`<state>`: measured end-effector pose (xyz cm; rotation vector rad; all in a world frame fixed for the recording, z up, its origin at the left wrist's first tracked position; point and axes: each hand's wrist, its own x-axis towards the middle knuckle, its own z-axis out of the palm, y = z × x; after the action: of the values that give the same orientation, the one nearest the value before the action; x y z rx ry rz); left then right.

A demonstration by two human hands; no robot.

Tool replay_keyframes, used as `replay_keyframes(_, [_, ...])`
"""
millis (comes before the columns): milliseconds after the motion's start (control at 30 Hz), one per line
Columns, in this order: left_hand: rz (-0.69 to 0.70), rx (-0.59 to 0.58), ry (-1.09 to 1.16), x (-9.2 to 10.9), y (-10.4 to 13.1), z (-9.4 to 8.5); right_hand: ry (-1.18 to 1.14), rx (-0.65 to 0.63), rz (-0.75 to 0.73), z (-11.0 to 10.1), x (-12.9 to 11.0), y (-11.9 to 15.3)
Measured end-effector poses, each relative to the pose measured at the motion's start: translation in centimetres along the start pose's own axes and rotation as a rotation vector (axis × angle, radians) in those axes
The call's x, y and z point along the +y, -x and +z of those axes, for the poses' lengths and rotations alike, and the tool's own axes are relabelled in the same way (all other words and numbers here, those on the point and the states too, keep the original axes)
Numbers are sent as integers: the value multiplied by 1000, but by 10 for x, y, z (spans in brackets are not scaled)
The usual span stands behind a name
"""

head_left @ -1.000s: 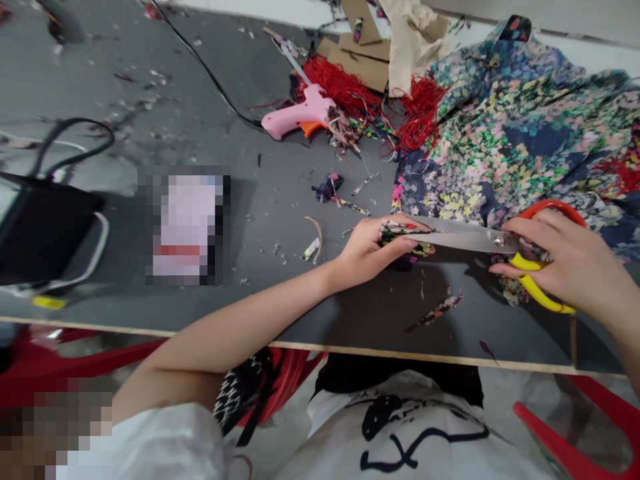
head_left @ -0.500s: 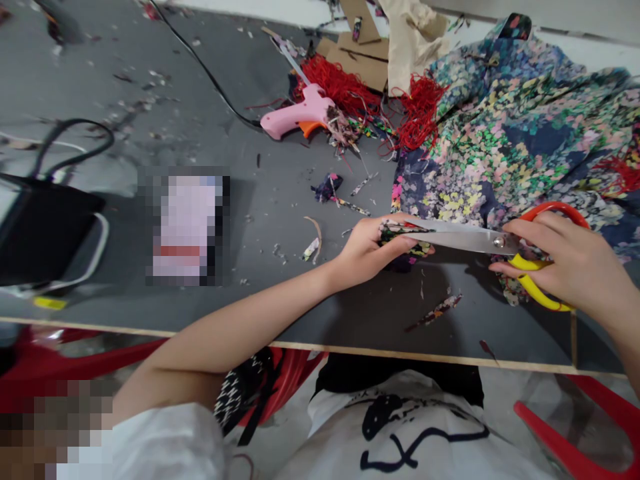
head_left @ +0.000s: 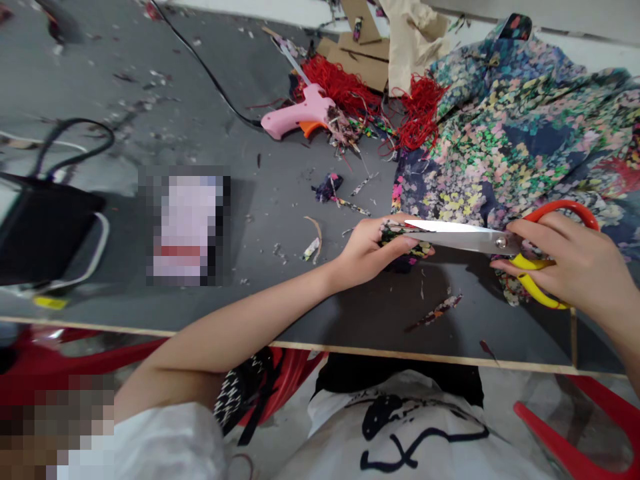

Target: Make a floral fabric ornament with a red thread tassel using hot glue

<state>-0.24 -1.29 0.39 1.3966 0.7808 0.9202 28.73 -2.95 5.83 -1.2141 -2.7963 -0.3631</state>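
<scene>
Left hand (head_left: 373, 250): thumb and fingers clamped on a small folded floral bundle (head_left: 395, 230), above the near edge of the bench (head_left: 280, 300), right of centre. Right hand (head_left: 570, 257): closed round the red and yellow handles of the scissors (head_left: 473, 241), nearer the bench's right side. Hands apart; blades span between them, slightly parted, tips at the bundle.

Compared with the earlier frames: left hand and bundle unchanged. Right hand a little altered on the handles; red loop reaches slightly further right. Upper blade now shows bright glare; it was duller before.

Below the blades, toward the near edge: narrow floral scrap (head_left: 443, 310). Beyond the hands: large floral cloth (head_left: 500, 147), rumpled, over the far right part of the bench. To its left, red threads (head_left: 420, 113) touching it, beige fabric (head_left: 413, 47) and cardboard pieces (head_left: 363, 63) near the far edge. Pink glue gun (head_left: 297, 117) on its side, orange trigger visible, black cord running toward the far edge. Small dark scrap (head_left: 330, 188) between gun and left hand.

Left of centre: pixelated phone-like object (head_left: 185, 223). Near left corner: black boxy item (head_left: 45, 227) with a dark loop; possibly a container, interior not visible.
</scene>
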Motion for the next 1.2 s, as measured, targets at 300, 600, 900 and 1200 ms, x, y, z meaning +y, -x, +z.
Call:
replay_keyframes(300, [-30, 21, 12, 0, 1, 1, 91, 133, 20, 0, -8, -3])
replay_keyframes(600, [-73, 50, 8, 0, 2, 3, 195, 178, 43, 3, -9, -2])
replay_keyframes(900, [-190, 51, 174, -3, 2, 7, 219, 169, 23, 6, -8, -7])
replay_keyframes(1200, [-179, 97, 132, -4, 0, 7, 215, 133, -16, 4, -3, -8])
